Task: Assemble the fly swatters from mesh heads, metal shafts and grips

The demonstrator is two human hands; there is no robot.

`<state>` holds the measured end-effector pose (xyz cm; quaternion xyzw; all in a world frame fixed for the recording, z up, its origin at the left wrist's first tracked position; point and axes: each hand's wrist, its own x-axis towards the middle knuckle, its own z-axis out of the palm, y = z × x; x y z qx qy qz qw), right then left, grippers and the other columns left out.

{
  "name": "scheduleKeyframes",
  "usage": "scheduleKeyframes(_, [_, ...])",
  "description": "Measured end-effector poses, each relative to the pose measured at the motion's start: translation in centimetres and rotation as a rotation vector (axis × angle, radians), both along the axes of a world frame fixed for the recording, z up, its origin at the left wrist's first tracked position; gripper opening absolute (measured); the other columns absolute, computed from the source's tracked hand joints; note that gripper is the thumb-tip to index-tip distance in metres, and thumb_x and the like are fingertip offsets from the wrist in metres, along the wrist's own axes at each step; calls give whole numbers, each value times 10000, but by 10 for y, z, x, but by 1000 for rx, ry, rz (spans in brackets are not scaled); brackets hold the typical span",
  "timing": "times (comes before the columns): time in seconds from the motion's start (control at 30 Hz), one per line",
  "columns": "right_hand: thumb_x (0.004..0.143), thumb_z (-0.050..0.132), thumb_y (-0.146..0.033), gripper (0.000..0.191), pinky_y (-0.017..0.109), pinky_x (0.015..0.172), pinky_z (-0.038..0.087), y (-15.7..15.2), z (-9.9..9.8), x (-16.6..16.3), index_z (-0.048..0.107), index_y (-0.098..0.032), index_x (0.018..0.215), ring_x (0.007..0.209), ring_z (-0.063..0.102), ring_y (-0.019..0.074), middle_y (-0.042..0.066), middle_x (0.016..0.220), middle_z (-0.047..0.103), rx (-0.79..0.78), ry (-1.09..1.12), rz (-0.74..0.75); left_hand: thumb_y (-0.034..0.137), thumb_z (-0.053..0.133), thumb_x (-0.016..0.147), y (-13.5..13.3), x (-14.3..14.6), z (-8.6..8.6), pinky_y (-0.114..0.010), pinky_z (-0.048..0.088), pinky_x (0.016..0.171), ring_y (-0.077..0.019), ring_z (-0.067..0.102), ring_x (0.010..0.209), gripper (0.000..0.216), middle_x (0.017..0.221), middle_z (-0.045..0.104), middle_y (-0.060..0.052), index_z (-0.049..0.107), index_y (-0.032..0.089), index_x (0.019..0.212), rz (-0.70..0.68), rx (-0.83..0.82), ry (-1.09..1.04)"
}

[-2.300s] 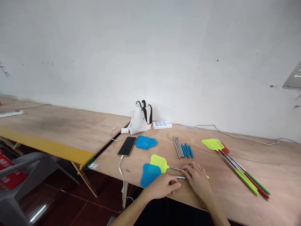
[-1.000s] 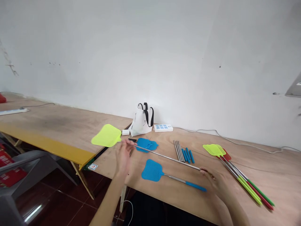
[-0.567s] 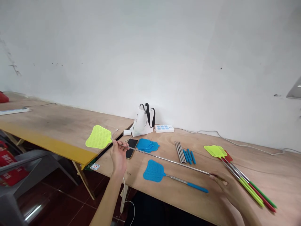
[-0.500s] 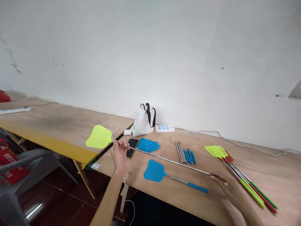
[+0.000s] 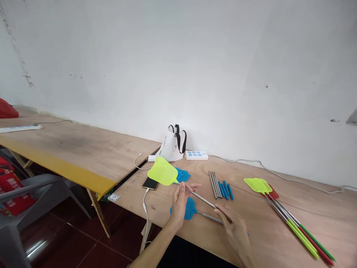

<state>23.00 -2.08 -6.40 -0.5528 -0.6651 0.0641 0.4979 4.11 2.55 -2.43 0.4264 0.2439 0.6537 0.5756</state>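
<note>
A yellow-green fly swatter [image 5: 162,172] is held up over the table, its mesh head to the left and its thin metal rod sloping down to the right. My left hand [image 5: 180,203] is closed on the rod just below the head, thumb against it and some fingertips stretched past it. Round the rod's other end, my right hand [image 5: 232,225] is closed and hides that end. Beneath both hands lies a blue fly swatter [image 5: 190,209], partly covered by them. Several loose blue swatter heads [image 5: 184,175] show behind the raised yellow-green one.
Metal tubes [image 5: 214,184] and blue grips [image 5: 226,190] lie mid-table. Swatters with yellow-green and red heads [image 5: 258,185] lie at right. A phone [image 5: 150,183], white bag [image 5: 171,147] and power strip [image 5: 196,155] stand further back. A gap separates the left table [image 5: 83,145].
My hands have come closer together, and the visible rod between them is much shorter. The yellow-green head has moved right, now overlapping the phone and the loose blue heads.
</note>
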Motion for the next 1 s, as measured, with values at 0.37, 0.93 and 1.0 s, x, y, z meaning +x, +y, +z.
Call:
scheduleKeyframes(0.37, [967, 531, -528, 381, 358, 922, 593, -7, 12, -35, 774, -274, 1115, 1086, 710, 264, 64, 1152, 746, -72, 102, 118, 644, 555, 920, -21, 22, -11, -431, 536, 959, -312, 696, 1072, 526, 1028, 765, -145, 718, 149, 848, -219, -20, 177])
scheduleKeyframes(0.93, [915, 485, -665, 509, 356, 810, 597, -1, 13, 86, 798, -277, 1021, 960, 740, 288, 85, 1052, 771, -291, -93, 90, 621, 659, 868, 21, -43, 20, -360, 513, 889, -224, 682, 868, 460, 811, 701, -55, 616, 173, 771, 213, 30, 87])
scheduleKeyframes(1.0, [883, 536, -678, 508, 371, 886, 583, -8, 12, 122, 802, -258, 987, 1029, 717, 300, 90, 1082, 764, -295, -100, 38, 622, 677, 855, 27, -63, 30, -349, 516, 871, -204, 669, 825, 456, 774, 676, -27, 592, 183, 762, 285, 52, -1])
